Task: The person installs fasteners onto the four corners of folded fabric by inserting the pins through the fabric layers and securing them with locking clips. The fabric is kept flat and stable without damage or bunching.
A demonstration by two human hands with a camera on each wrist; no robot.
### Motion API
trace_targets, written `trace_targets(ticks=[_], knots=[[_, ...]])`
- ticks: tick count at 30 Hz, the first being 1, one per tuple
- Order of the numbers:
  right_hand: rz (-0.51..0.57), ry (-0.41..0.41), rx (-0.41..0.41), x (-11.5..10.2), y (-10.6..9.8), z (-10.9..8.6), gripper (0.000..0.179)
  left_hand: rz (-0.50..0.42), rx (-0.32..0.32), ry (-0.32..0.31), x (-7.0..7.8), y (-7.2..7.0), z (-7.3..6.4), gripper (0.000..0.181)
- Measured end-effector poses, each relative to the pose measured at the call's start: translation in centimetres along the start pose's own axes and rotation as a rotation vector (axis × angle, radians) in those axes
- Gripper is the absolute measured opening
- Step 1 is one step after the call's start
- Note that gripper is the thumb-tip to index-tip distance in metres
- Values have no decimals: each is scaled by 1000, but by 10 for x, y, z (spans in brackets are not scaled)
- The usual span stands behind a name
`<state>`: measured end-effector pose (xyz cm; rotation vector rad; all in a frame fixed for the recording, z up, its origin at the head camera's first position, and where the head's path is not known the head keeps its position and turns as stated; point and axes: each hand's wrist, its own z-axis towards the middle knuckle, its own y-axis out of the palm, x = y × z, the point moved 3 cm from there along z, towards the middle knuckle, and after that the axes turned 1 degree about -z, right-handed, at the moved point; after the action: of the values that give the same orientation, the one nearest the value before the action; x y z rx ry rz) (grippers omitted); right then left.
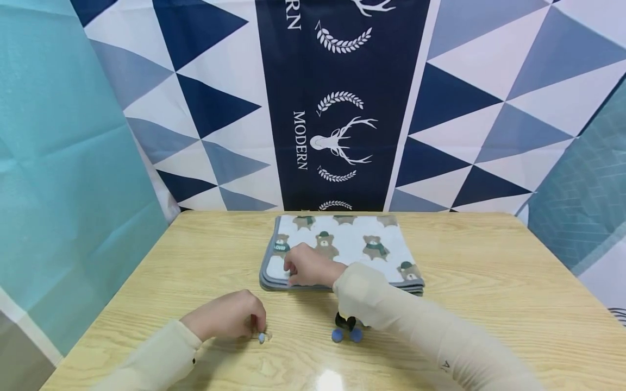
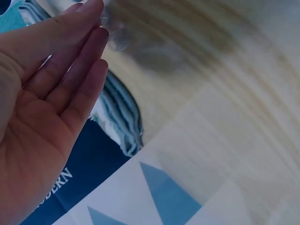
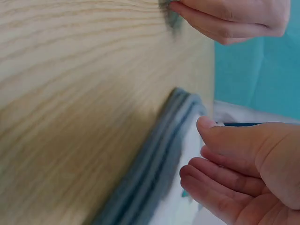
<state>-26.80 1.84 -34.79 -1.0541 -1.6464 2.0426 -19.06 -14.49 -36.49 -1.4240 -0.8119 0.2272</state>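
My left hand (image 1: 232, 316) is low over the wooden table, left of centre, with thumb and fingertips pinching a small clear piece with a light-blue end (image 1: 262, 338). In the left wrist view the clear piece (image 2: 116, 37) shows at the fingertips; its exact kind I cannot tell. My right hand (image 1: 309, 265) hovers over the near left part of a folded blanket (image 1: 349, 241), white with brown bears and grey edging. The right wrist view has its thumb and loosely bent fingers apart, nothing between them, beside the blanket's layered edge (image 3: 154, 154).
Below the right forearm lies a small black object (image 1: 345, 321) with two blue balls (image 1: 337, 335) at its near side. The wooden table (image 1: 489, 282) extends to both sides. Behind it hangs a patterned cloth (image 1: 337, 65); a teal sheet (image 1: 73, 136) hangs at the left.
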Motion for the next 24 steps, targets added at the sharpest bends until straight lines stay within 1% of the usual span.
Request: trace_targets(ticks=[5, 10, 16, 20, 22, 24], knots=[[-20, -28, 3, 0, 10, 3, 17, -2, 19, 4, -2, 6, 1, 22], [-45, -46, 1, 0, 15, 5, 12, -18, 25, 10, -4, 8, 0, 24], [-75, -45, -4, -2, 15, 6, 9, -28, 23, 12, -4, 6, 0, 23], [-93, -31, -32, -4, 15, 7, 9, -46, 24, 11, -3, 6, -1, 22], [-105, -25, -44, -5, 16, 8, 13, -54, 27, 13, -3, 6, -1, 21], [-120, -21, -59, -6, 17, 9, 25, -63, 30, 14, -3, 5, -1, 19]])
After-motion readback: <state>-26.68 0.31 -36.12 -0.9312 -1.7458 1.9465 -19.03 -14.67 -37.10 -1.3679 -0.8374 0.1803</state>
